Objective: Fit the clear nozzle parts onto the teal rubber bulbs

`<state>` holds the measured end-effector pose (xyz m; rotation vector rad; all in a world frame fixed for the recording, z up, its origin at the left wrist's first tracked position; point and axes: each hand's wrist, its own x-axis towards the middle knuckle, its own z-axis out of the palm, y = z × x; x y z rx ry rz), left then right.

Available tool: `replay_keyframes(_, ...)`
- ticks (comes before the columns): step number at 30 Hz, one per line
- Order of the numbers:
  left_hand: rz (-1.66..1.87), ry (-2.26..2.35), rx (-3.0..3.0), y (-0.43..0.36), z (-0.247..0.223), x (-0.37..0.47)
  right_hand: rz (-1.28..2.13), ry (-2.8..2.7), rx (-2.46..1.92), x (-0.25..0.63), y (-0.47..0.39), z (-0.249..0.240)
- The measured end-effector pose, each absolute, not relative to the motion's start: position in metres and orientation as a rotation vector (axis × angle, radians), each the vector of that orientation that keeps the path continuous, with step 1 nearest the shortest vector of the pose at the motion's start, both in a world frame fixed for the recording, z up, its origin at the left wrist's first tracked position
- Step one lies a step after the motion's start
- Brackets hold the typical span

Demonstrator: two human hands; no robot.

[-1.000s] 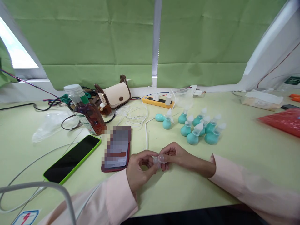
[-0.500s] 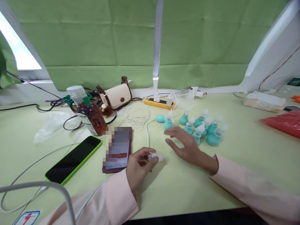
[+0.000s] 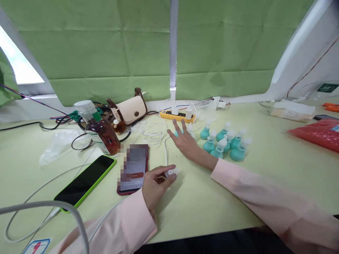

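Across the pale green table, seen from the head camera, the right hand is on the move! One second ago both hands meet over the clear plastic fitting; now the right has let go, swung forward and left, and spread its fingers by the teal bulb lying on its side. Nothing is held in that hand: thumb and fingers stand wide apart, parts of the bulb showing between them. Whether a fingertip is touching it is hard to call, with the hand covering so much.

Nearer the table's front edge, the left hand has it under control, thumb and fingers pinched on the fitting, just right of the red-cased phone. So the job has split in two, by my reading: the left minds the clear part alone, the right is freed for a teal one.

Behind the right hand's knuckles pokes a clear nozzle, its own bulb mostly hidden. Over to the right, the cluster of nozzle-topped bulbs stands just as it did, untouched, while the yellow power strip sits beyond the outstretched fingers.
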<state>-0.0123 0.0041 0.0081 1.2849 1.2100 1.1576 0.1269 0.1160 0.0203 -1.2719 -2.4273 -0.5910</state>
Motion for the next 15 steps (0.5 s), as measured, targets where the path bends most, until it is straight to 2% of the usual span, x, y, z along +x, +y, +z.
replay_keyframes(6, 1.160, 1.149, 1.237, 0.007, 0.008, -0.013, -0.566, -2.452, -1.640, 0.104, 0.144, 0.021)
replay_keyframes(11, 1.170, 1.124, 1.247, 0.007, 0.008, -0.012, -0.532, -2.498, -1.651, 0.100, 0.147, 0.022)
replay_keyframes(15, 1.196, 1.111, 1.256, 0.005, 0.009, -0.012, -0.542, -2.536, -1.482, 0.096, 0.119, 0.038)
